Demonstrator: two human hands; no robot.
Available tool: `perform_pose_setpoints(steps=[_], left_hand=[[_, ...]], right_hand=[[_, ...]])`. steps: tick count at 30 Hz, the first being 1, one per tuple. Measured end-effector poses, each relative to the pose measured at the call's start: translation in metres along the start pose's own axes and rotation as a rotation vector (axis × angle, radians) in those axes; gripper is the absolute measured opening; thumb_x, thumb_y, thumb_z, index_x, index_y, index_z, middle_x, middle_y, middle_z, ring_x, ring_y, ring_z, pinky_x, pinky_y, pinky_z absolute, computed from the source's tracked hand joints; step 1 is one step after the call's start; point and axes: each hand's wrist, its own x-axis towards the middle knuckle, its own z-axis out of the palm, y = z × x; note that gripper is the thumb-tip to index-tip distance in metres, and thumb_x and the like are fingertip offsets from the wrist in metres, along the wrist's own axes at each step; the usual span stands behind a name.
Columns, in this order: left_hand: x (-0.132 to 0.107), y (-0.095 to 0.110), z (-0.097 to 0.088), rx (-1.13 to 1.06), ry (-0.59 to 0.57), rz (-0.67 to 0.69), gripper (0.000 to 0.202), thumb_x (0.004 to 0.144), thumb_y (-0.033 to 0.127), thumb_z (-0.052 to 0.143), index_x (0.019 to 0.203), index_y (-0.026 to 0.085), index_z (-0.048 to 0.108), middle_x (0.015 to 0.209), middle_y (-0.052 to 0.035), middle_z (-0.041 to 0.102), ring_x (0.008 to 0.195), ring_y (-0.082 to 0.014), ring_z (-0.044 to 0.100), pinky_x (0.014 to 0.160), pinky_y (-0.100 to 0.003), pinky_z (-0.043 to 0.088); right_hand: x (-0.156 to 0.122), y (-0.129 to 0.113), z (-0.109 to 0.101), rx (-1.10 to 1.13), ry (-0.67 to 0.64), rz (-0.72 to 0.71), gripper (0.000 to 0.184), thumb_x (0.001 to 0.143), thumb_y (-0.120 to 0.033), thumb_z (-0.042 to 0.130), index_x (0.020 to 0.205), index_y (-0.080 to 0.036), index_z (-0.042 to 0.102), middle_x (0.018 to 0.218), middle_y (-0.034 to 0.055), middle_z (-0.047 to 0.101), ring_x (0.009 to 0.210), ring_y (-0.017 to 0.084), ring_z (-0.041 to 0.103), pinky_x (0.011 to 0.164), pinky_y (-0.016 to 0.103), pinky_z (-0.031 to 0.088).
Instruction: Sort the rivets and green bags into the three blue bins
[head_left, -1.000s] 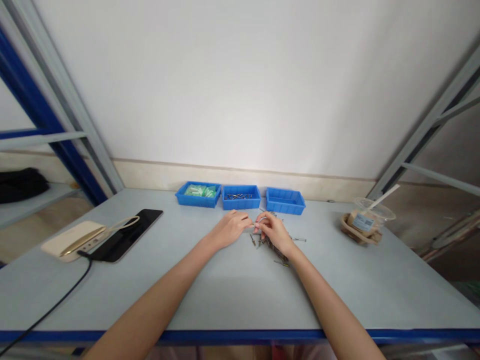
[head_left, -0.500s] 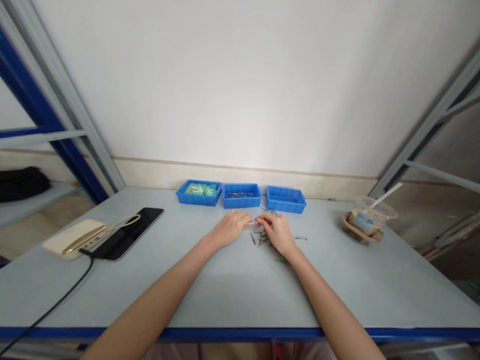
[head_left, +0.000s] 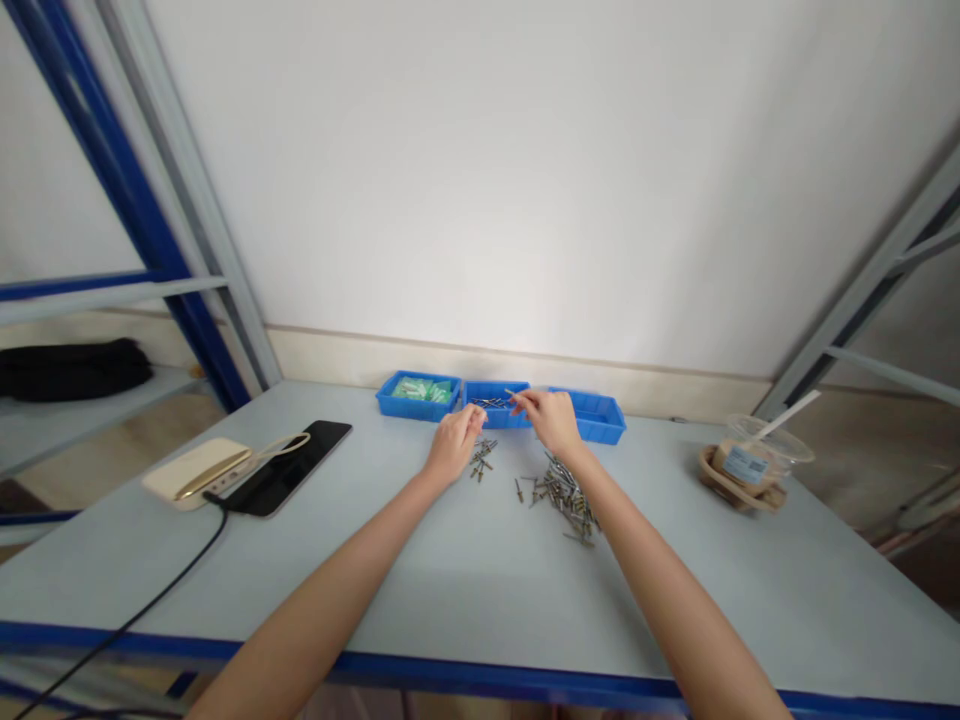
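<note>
The right hand is pinching a light, stiff, slippery metal rivet by its thin stem above the middle blue bin, while the left hand is curling just before that bin, its grip impossible to tell.

Free room runs along the bench front edge; blue bins line the back edge, a loose rivet pile sits mid-bench, a black tablet leftward.
</note>
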Motion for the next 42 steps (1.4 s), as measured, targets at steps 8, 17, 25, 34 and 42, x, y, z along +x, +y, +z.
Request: perform_pose_setpoints(steps=[8, 17, 25, 34, 42], left_hand=[[-0.002, 0.001, 0.003, 0.048, -0.076, 0.039, 0.033, 0.094, 0.036, 0.028, 0.085, 0.017, 0.053, 0.075, -0.0027, 0.062, 0.073, -0.0181, 0.056, 0.072, -0.03, 0.039], [-0.003, 0.001, 0.01, 0.133, -0.177, 0.123, 0.025, 0.093, 0.028, 0.035, 0.08, 0.017, 0.054, 0.077, -0.0022, 0.061, 0.073, -0.0168, 0.056, 0.07, -0.029, 0.039], [-0.009, 0.015, 0.008, 0.162, -0.289, 0.294, 0.013, 0.09, 0.025, 0.045, 0.091, 0.017, 0.055, 0.088, -0.0032, 0.063, 0.082, -0.0177, 0.057, 0.077, -0.031, 0.04], [-0.01, 0.022, 0.014, 0.09, -0.299, 0.326, 0.02, 0.09, 0.029, 0.046, 0.082, 0.018, 0.06, 0.084, -0.0032, 0.066, 0.083, -0.0178, 0.059, 0.077, -0.031, 0.04], [-0.008, 0.019, 0.012, 0.13, -0.292, 0.251, 0.034, 0.094, 0.032, 0.036, 0.075, 0.017, 0.059, 0.075, -0.0037, 0.063, 0.074, -0.0173, 0.056, 0.072, -0.03, 0.038]], right_hand=[[-0.03, -0.015, -0.007, -0.22, 0.033, 0.11, 0.036, 0.089, -0.048, 0.041, 0.097, -0.02, 0.062, 0.094, 0.0085, 0.065, 0.089, 0.022, 0.058, 0.078, 0.033, 0.033], [-0.089, -0.023, 0.016, -0.29, -0.248, -0.013, 0.009, 0.079, -0.025, 0.061, 0.085, -0.019, 0.064, 0.098, 0.0083, 0.062, 0.098, 0.025, 0.054, 0.078, 0.034, 0.034], [-0.076, -0.006, 0.02, 0.206, -0.154, 0.135, 0.012, 0.081, -0.019, 0.053, 0.082, -0.021, 0.065, 0.079, 0.0018, 0.07, 0.076, 0.017, 0.063, 0.07, 0.026, 0.039], [-0.065, 0.02, 0.027, 0.66, -0.077, 0.257, 0.014, 0.075, -0.023, 0.055, 0.072, -0.017, 0.067, 0.071, 0.0034, 0.071, 0.068, 0.016, 0.064, 0.065, 0.025, 0.045], [-0.067, 0.014, 0.013, 0.537, -0.028, 0.088, 0.013, 0.079, -0.024, 0.057, 0.087, -0.02, 0.066, 0.077, 0.0014, 0.071, 0.071, 0.015, 0.064, 0.069, 0.024, 0.045]])
